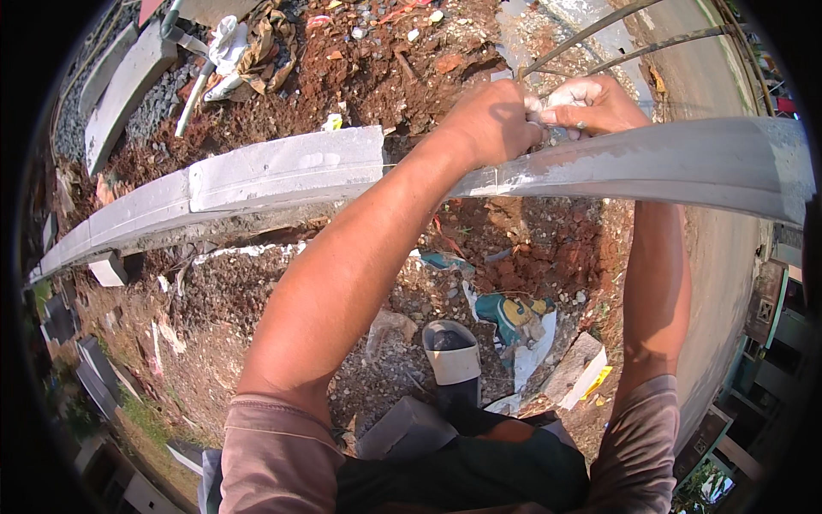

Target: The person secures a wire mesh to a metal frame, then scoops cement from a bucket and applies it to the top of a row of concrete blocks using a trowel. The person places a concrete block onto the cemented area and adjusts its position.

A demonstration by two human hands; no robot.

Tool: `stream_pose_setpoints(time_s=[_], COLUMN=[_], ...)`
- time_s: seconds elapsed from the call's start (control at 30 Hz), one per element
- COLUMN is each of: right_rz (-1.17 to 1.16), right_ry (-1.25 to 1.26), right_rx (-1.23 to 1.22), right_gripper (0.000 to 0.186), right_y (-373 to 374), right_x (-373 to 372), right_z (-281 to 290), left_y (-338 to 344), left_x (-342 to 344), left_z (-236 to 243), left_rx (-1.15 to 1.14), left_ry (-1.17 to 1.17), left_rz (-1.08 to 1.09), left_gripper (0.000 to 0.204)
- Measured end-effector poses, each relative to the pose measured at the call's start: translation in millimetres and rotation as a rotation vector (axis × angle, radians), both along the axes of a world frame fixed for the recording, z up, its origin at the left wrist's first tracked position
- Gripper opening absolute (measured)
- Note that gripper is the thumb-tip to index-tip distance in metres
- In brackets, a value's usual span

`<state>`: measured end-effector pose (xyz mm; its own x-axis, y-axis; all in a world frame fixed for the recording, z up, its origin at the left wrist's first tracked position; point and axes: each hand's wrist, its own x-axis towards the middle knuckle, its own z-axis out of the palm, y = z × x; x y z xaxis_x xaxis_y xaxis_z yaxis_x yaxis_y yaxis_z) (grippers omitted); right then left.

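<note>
My two hands meet above a row of grey concrete kerbstones, at the far side of the right-hand kerbstone (651, 167). My left hand (497, 120) is closed, its thumb and fingers pinched toward the right hand. My right hand (591, 107) is closed too, with whitish dust on its fingers and a ring on one of them. Whatever lies between the fingertips is small and mostly hidden. A thin string runs along the left-hand kerbstone (291, 167) toward my left forearm, which hides part of the row.
Two thin rods (591, 36) slant in beyond my right hand. Loose kerbstones (128, 98) lie on gravel at the far left, near a pale pipe (195, 98). Closer in are a boot (452, 355), a torn green-and-white sack (522, 321) and a concrete block (575, 370). A road (715, 257) runs along the right.
</note>
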<state>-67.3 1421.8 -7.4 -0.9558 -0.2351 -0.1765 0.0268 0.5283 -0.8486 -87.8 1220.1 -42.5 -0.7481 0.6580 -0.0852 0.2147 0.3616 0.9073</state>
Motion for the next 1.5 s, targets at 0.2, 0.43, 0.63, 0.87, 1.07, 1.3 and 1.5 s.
stream_pose_setpoints(time_s=[0.2,0.43,0.63,0.87,1.07,1.3,1.5], right_rz=[0.023,0.245,0.276,0.054,0.092,-0.174,-0.194], right_ry=[-0.119,-0.094,-0.07,-0.246,0.128,-0.103,-0.324], right_rx=[0.201,0.331,0.375,0.167,-0.038,-0.268,-0.364], right_gripper=[0.017,0.019,0.015,0.015,0.036,0.043,0.041], right_y=[-13.8,-23.7,-19.2,-11.7,1.4,-28.9,-22.9], right_x=[-2.2,-19.3,-24.5,-8.6,-5.1,-0.9,0.7], right_z=[21.4,23.8,19.2,20.1,-2.6,5.1,14.0], left_y=[-4.6,-3.6,-5.7,-6.9,-4.4,-7.1,-14.6], left_x=[10.6,0.0,1.3,3.2,2.6,8.7,2.6], left_z=[-1.0,-4.8,16.1,19.6,10.6,-1.9,12.0], left_rx=[0.03,-0.106,-0.231,-0.253,-0.134,-0.161,-0.202], left_ry=[0.228,0.01,-0.064,-0.125,-0.054,0.181,0.009], left_rz=[0.166,0.131,0.086,0.117,0.106,0.259,0.146], left_gripper=[0.02,0.033,0.043,0.045,0.045,0.057,0.05])
